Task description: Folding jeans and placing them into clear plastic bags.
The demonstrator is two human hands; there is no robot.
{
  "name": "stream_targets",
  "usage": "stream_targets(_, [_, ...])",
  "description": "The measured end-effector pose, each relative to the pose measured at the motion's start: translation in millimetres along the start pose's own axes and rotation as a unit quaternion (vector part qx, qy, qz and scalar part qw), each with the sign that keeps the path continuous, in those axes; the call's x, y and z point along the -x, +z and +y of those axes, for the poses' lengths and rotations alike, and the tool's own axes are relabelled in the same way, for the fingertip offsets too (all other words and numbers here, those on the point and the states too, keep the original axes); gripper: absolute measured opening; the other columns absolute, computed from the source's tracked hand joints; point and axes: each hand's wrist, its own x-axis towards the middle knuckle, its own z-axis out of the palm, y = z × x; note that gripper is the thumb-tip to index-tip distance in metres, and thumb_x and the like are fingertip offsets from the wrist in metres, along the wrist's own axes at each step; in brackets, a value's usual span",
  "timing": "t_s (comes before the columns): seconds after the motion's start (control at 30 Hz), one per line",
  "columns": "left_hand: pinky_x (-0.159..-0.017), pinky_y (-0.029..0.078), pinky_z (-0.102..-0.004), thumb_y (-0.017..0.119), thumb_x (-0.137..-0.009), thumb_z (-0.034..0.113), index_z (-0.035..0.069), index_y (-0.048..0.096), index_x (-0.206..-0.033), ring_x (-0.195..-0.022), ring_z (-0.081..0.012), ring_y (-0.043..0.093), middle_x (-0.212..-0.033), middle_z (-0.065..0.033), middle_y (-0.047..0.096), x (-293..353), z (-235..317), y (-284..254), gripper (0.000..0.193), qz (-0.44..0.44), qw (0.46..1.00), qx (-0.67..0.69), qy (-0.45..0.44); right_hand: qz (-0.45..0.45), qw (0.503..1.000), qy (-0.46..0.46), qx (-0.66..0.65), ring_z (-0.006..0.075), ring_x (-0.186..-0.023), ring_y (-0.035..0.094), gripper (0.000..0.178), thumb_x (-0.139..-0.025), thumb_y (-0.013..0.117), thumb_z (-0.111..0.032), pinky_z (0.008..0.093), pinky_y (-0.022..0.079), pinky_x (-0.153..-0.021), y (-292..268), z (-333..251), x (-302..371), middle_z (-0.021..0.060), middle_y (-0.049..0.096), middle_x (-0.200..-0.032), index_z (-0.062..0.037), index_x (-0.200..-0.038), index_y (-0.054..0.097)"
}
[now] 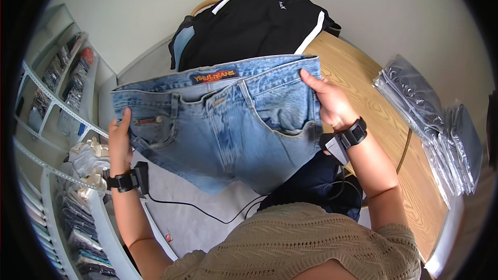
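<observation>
A: Item and location?

B: Light-blue denim garment (218,135), held up by both hands in front of the torso; right-hand end overlapping the wooden table (363,72) in view.

A: State of grip?

B: Left hand (120,137): closed on the side edge below the waistband (148,97), thumb on the front face. Right hand (334,102): clasping the opposite side, thumb at the front near the top edge, fingers mostly hidden behind.

A: Finish and construction?

B: Washed blue, with paler, faded areas down the front. Waistband spread wide: front edge dipping at the centre, rear inner face exposed. On that inner face, a dark-red label (214,76) with yellow lettering. Belt loops to either side of the fly (222,140). Toward the right hand, a curved pocket opening; toward the left, a small reddish-brown strip (144,121) beside the other pocket. Leg length: not determinable.

A: Surroundings?

B: Beyond the waistband, a black garment (259,26) with white stripes. At right, clear-wrapped packages (412,93). At left, loaded shelves (52,96).
</observation>
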Motion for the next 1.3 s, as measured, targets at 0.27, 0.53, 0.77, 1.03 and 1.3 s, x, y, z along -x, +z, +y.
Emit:
stream_targets(0.27, [-0.077,0.047,-0.0319,0.06,-0.092,0.027,-0.005,0.057,-0.106,-0.082,-0.0165,0.059,-0.096,-0.0095,0.065,37.3,11.2,97.6,0.034,0.074,0.985,-0.08,0.136,0.123,0.984,-0.119,-0.048,0.0136,-0.097,0.059,0.025,-0.098,0.049,-0.019,0.0283,0.046,-0.088,29.3,38.3,0.9,0.0067,0.064,-0.109,-0.0014,-0.113,0.057])
stream_targets(0.53, [-0.08,0.045,-0.0407,0.054,-0.089,0.011,-0.006,0.038,-0.134,-0.092,-0.0378,0.055,-0.101,-0.0227,0.054,101.7,-15.2,222.9,0.051,-0.098,0.897,-0.266,0.34,-0.002,0.983,-0.168,0.074,0.0108,-0.104,0.049,0.037,-0.102,0.04,-0.026,0.0265,0.039,-0.094,78.9,93.6,23.4,0.0064,0.054,-0.115,0.0011,-0.126,0.044])
stream_targets(0.77, [-0.08,0.046,-0.0429,0.05,-0.087,0.004,-0.013,0.027,-0.137,-0.091,-0.04,0.054,-0.102,-0.0255,0.051,104.5,-16.0,235.2,0.058,-0.146,0.881,-0.307,0.328,-0.021,0.994,-0.105,0.007,0.0118,-0.11,0.047,0.044,-0.102,0.037,-0.03,0.0282,0.037,-0.099,67.6,85.2,28.2,0.0074,0.052,-0.121,0.0008,-0.133,0.035])
stream_targets(1.03, [-0.093,0.041,-0.0447,0.049,-0.088,0.006,-0.012,0.028,-0.137,-0.109,-0.0441,0.05,-0.118,-0.0304,0.049,109.9,-10.4,240.3,0.056,-0.165,0.906,-0.328,0.208,-0.039,0.994,-0.099,0.034,0.0158,-0.114,0.047,0.048,-0.101,0.039,-0.033,0.0289,0.033,-0.102,62.3,85.5,28.4,0.0096,0.05,-0.125,0.003,-0.134,0.034])
stream_targets(1.3, [-0.089,0.044,-0.0379,0.065,-0.077,0.006,-0.012,0.001,-0.142,-0.11,-0.0319,0.049,-0.126,-0.0224,0.039,91.1,-10.3,211.7,0.093,-0.355,0.826,-0.26,0.351,-0.05,0.976,-0.097,0.187,0.0133,-0.1,0.053,0.048,-0.094,0.056,-0.035,0.0288,0.042,-0.09,44.4,79.3,25.6,0.0104,0.058,-0.108,0.0019,-0.123,0.044])
